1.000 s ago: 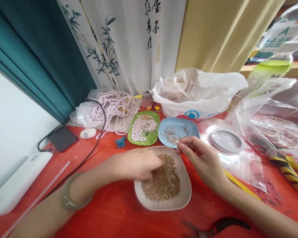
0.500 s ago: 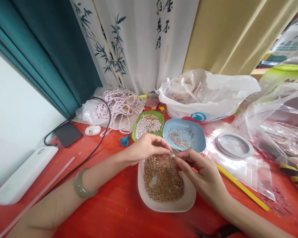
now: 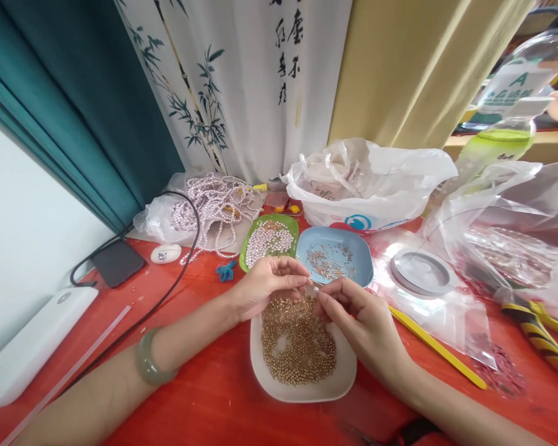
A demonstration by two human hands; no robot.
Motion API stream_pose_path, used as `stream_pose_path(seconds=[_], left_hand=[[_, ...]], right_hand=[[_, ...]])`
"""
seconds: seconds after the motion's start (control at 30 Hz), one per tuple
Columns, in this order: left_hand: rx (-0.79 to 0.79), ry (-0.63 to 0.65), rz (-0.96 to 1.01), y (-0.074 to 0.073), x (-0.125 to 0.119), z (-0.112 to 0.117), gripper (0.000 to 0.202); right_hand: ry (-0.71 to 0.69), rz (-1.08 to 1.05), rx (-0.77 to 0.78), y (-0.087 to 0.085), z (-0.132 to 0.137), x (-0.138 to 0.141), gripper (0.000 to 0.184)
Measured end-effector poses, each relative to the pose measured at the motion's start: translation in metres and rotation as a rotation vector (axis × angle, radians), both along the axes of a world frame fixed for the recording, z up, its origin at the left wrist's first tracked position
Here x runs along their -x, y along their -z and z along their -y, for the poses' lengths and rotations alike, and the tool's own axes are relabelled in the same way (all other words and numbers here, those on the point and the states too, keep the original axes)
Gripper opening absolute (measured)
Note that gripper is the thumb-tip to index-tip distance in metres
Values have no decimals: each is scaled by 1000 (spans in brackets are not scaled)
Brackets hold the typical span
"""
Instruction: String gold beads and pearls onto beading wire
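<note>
Over a white dish (image 3: 302,391) of small gold beads (image 3: 300,347), both hands meet fingertip to fingertip. A tiny white pearl bead (image 3: 313,290) shows between them. My left hand (image 3: 274,284), a green bangle (image 3: 152,357) on its wrist, pinches at the bead from the left with thumb and fingers. From the right, my right hand (image 3: 360,310) is closed in a pinch on the same bead. Any thin pin through it is too small to make out. Just behind the hands are a green dish (image 3: 291,224) of pearl beads and a blue dish (image 3: 365,257) of small metal pins.
Strings of pearls (image 3: 209,204) lie at the back left beside a phone (image 3: 118,261) and a black cable (image 3: 167,291). A white plastic bag (image 3: 372,186) stands behind the dishes. Rightward are a clear spool (image 3: 423,271), a yellow stick (image 3: 439,347) and yellow-black pliers (image 3: 539,334).
The whole view has shifted, so the tabletop things appear slightly further left and lower. Both hands stay together over the gold beads, still pinching the pearl bead.
</note>
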State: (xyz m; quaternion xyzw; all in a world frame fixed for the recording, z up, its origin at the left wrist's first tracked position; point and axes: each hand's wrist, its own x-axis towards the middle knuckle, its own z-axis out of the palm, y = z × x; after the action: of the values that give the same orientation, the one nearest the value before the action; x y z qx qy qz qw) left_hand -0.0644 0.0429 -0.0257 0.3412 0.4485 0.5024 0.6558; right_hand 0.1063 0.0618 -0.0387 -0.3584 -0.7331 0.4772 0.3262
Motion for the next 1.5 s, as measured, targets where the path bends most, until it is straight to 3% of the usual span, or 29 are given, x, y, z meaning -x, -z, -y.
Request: stream_pose_path(seconds=[0.43, 1.13, 1.37, 1.5], left_hand=[[18, -44, 15, 0, 0, -2, 12], [20, -8, -11, -1, 0, -1, 13], [-49, 24, -91, -1, -2, 0, 19], [-88, 44, -263, -7, 1, -1, 22]], right_hand=[[-1, -22, 1, -3, 1, -1, 14], [2, 13, -17, -3, 0, 0, 15], [-6, -12, -6, -1, -1, 1, 16], [-3, -37, -7, -2, -1, 0, 16]])
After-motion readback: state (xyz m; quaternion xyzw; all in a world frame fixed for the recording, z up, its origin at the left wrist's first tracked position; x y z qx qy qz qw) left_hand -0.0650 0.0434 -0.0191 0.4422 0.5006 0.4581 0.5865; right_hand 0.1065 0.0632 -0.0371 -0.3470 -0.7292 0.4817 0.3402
